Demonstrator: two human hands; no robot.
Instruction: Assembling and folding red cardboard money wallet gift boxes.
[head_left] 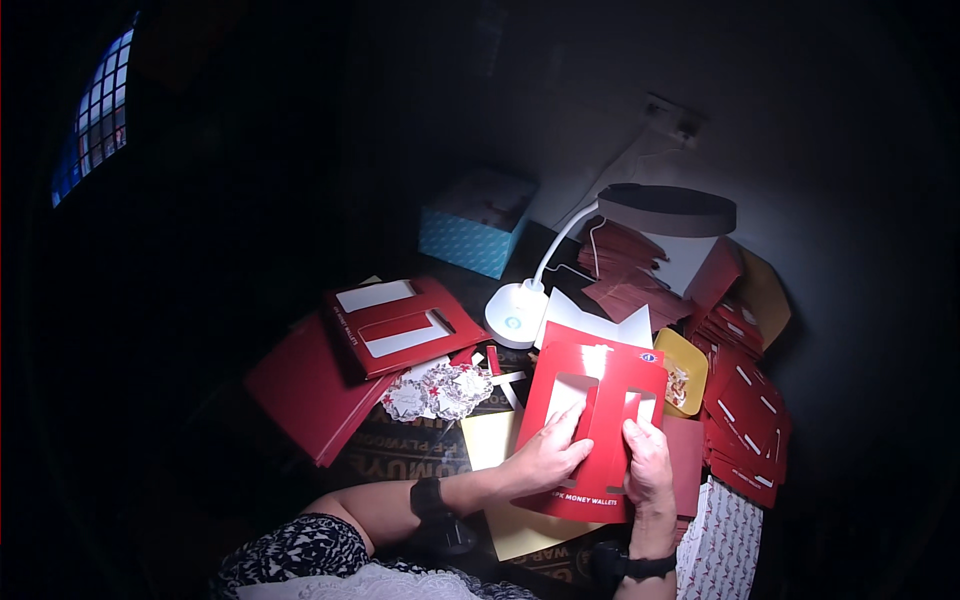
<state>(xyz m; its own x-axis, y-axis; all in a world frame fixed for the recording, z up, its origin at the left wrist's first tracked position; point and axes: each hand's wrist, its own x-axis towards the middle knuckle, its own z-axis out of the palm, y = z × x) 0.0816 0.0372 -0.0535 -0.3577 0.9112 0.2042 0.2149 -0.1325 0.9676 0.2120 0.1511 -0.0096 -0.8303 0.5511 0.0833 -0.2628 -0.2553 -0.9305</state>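
Note:
A glossy red card sheet with two cut-out windows lies tilted under the lamp light. My left hand presses on its lower left part, fingers reaching into the left window. My right hand grips its lower right part, thumb on top by the right window. Under the sheet lies a pale yellow card. Both wrists wear black bands.
A white desk lamp with a round head stands behind. A second red windowed sheet lies on red cards at left, paper scraps beside it. Stacks of red envelopes fill the right. A blue box sits farther back.

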